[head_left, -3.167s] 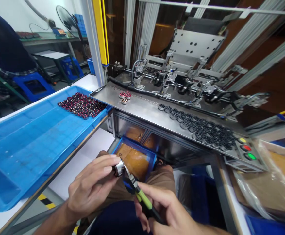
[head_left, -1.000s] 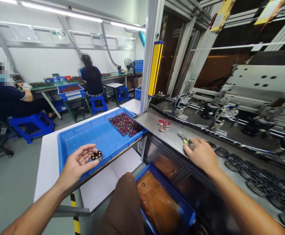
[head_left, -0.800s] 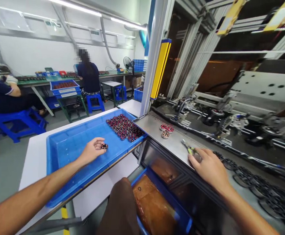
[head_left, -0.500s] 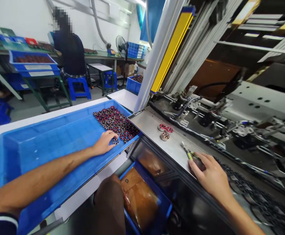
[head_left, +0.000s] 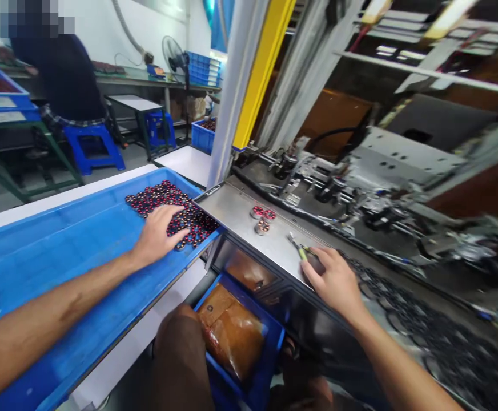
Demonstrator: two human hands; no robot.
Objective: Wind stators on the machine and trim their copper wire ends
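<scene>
My left hand (head_left: pixel 159 231) hovers at the near edge of many small round motor stators (head_left: pixel 163 194), which are packed in one end of a blue tray (head_left: pixel 81 240). Its thumb and fingers are apart, and nothing shows between them. One stator (head_left: pixel 180 246) lies just under the thumb. My right hand (head_left: pixel 334 282) is closed around the green-handled cutters (head_left: pixel 302 253), their tips pointing up and left over a metal ledge (head_left: pixel 240 200). On that ledge, ahead of the cutters, three stators stand close together, two with red tops (head_left: pixel 257 212) and one copper-coloured (head_left: pixel 262 227).
Machinery (head_left: pixel 330 182) fills the space behind the ledge, beside a yellow post (head_left: pixel 264 74). Below, a blue crate (head_left: pixel 274 354) holds a plastic-wrapped brown package (head_left: pixel 232 334). Dark rings (head_left: pixel 420 319) lie to the right. Another person (head_left: pixel 60 74) sits far left.
My left hand has let go of a stator at the edge of the group and opened, lifting slightly. The whole view has shifted right. My right hand keeps its hold on the cutters.
</scene>
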